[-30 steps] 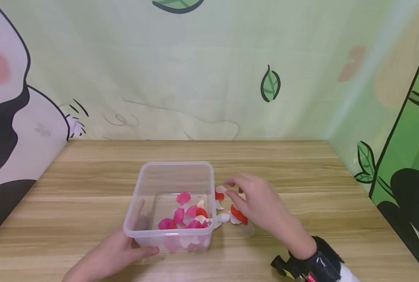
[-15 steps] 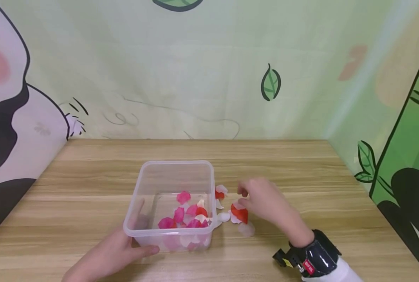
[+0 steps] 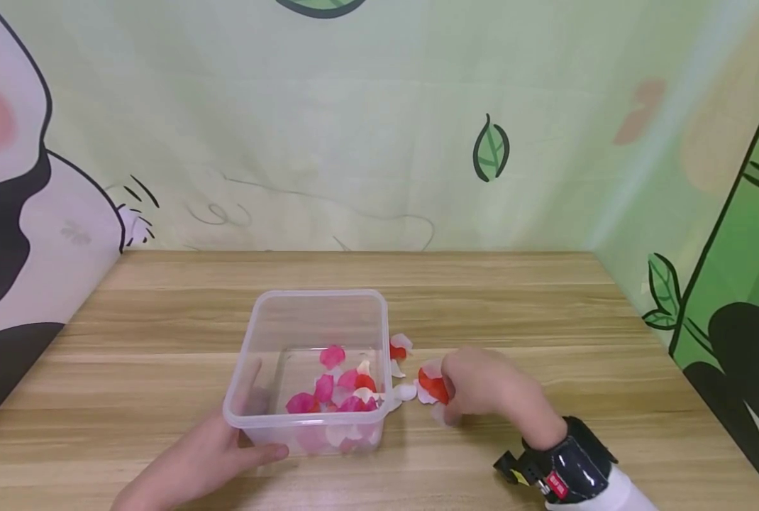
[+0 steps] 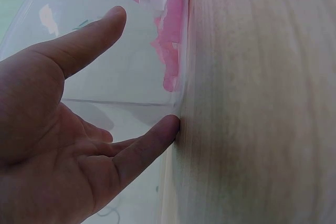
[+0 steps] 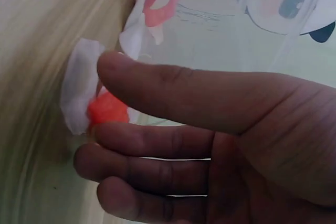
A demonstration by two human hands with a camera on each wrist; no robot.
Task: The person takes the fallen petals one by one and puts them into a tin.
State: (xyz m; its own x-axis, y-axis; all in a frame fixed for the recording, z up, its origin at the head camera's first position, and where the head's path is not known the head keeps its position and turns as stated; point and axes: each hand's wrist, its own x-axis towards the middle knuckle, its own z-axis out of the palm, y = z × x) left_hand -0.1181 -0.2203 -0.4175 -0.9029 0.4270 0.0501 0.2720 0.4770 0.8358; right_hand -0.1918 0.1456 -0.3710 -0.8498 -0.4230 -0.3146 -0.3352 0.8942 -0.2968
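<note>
A clear plastic box [image 3: 318, 421] stands on the wooden table, with several pink, red and white petals [image 3: 324, 389] in it. My left hand [image 3: 207, 451] spreads around its front left corner, thumb on the front wall and fingers along the left side. In the left wrist view the fingers [image 4: 144, 150] look nearly straight at the wall. To the right of the box my right hand [image 3: 491, 387] reaches down over a pale petal [image 3: 439, 413], beside a red petal [image 3: 430, 387]. The right wrist view has thumb and fingers apart near a white petal [image 5: 81, 87]; contact is unclear.
More white petals [image 3: 405, 392] lie against the box's right wall, and a red and white pair [image 3: 399, 348] sits behind them. Beyond the wooden table [image 3: 513, 291] hangs a printed cloth [image 3: 367, 142]. A black wrist strap [image 3: 574, 458] is on the right forearm.
My right hand first draws back to the right from the rear petals, then comes down toward the pale petal nearer the front. The left hand and the box stay put.
</note>
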